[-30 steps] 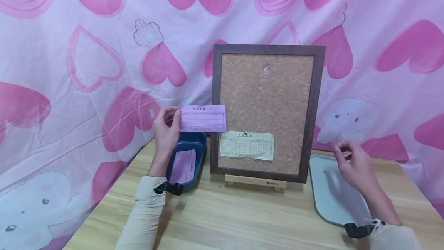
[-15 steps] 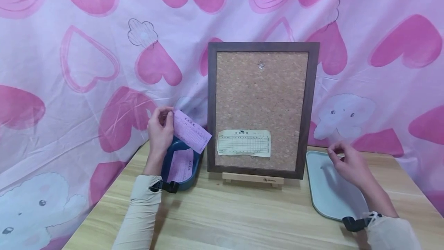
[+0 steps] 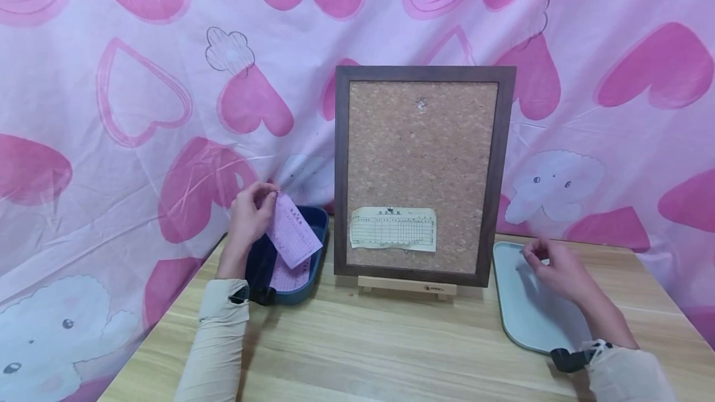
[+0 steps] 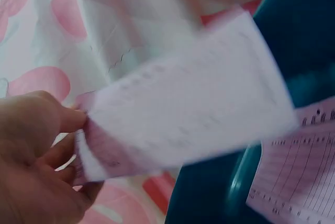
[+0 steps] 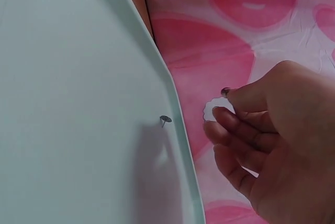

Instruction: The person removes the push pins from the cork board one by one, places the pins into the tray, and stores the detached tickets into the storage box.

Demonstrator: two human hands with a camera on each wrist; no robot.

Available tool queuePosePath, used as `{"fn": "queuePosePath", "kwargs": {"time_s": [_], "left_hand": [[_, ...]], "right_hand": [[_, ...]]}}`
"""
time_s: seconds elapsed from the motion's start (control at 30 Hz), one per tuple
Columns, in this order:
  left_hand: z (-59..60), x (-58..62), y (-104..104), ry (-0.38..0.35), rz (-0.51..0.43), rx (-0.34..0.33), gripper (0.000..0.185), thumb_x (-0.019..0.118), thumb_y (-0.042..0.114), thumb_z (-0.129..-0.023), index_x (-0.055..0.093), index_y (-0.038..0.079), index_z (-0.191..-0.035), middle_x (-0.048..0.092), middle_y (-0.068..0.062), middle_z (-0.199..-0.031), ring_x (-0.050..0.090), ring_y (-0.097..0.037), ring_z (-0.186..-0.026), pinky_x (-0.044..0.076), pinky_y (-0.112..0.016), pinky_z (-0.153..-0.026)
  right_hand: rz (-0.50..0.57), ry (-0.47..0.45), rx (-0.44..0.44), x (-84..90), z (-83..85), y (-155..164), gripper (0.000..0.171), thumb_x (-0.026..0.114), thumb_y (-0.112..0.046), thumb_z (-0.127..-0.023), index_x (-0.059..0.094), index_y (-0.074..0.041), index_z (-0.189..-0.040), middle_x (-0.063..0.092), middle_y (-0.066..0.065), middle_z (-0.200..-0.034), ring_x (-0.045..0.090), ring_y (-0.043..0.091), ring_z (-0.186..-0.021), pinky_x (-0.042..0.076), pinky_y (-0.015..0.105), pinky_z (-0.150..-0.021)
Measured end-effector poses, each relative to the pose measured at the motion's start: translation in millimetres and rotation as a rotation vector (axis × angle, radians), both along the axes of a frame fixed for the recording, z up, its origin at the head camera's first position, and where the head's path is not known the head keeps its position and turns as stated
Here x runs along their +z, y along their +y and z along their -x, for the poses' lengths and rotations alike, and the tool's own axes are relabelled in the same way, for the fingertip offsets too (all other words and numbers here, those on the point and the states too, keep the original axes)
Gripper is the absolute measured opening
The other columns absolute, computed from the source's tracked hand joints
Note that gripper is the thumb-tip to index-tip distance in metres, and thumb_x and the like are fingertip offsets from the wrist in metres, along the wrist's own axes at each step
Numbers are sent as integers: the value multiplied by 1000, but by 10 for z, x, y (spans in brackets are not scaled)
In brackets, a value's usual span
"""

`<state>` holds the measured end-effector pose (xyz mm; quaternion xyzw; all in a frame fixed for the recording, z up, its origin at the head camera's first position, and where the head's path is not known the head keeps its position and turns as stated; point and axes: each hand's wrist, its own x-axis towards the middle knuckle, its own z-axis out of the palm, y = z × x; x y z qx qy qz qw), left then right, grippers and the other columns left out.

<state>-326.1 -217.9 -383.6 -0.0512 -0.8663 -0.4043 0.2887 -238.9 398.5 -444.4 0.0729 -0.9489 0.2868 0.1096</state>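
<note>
My left hand (image 3: 252, 211) pinches a pink receipt slip (image 3: 295, 231) by one end, and the slip slants down over the blue bin (image 3: 319, 222). Another pink slip (image 4: 303, 166) lies inside that bin. At the right, my right hand (image 3: 558, 268) is above the pale tray (image 3: 516, 321), with a small dark metal thumbtack (image 5: 225, 92) at its thumb and fingertips. One more thumbtack (image 5: 165, 119) rests on the tray. A framed cork board (image 3: 430, 160) stands between the hands, with a pale green receipt slip (image 3: 393, 228) fixed at its lower left by a tack.
Near the board's top is a cluster of shiny metal tacks (image 3: 421, 103). A small wooden stand (image 3: 408, 286) supports the board on the wooden table (image 3: 357, 346). Behind everything hangs a pink heart-patterned cloth (image 3: 167, 11).
The pink slip has swung from level beside the board to steeply tilted, as my left hand moved left and down over the bin. My right hand has lowered slightly.
</note>
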Motion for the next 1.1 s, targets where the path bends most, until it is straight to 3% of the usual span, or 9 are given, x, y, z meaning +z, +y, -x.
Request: {"fn": "queuePosePath", "kwargs": {"time_s": [0.13, 0.37, 0.53, 0.7, 1.1], "left_hand": [[-4, -14, -65, -96, 73, -30, 17, 65, 12, -107, 78, 7, -117, 80, -17, -115, 71, -32, -102, 52, -42, -92], [18, -70, -97, -218, 185, -80, 17, 64, 7, -106, 78, 6, -114, 79, -19, -115, 72, -37, -107, 58, -55, -99], [33, -137, -75, -217, 258, -115, 16, 65, 1, -103, 80, 3, -108, 79, -21, -114, 71, -38, -104, 57, -54, -97], [51, -180, -52, -223, 283, -110, 19, 63, -3, -101, 80, 2, -108, 79, -20, -117, 69, -37, -105, 55, -53, -98], [43, -174, 12, -217, 276, -115, 27, 56, -2, -104, 74, 1, -124, 77, -23, -126, 70, -41, -122, 51, -59, -112]], "right_hand": [[9, -58, 0, -11, 2, 44, 11, 65, -7, -105, 67, 2, -110, 71, 14, -99, 61, 23, -90, 50, 22, -66], [6, -213, -81, -27, -41, 153, 20, 59, -8, -104, 65, 9, -113, 68, 16, -98, 59, 24, -85, 50, 28, -61], [-55, -259, -38, -49, -28, 166, 23, 64, -8, -102, 70, 11, -114, 70, 15, -97, 59, 24, -86, 49, 27, -64], [-84, -259, 24, -91, -2, 146, 19, 66, -7, -102, 73, 8, -111, 70, 11, -96, 59, 22, -86, 49, 26, -66], [-77, -233, -18, -175, -5, 127, 15, 66, -10, -103, 72, 3, -108, 67, 7, -92, 56, 21, -85, 45, 25, -67]]}}
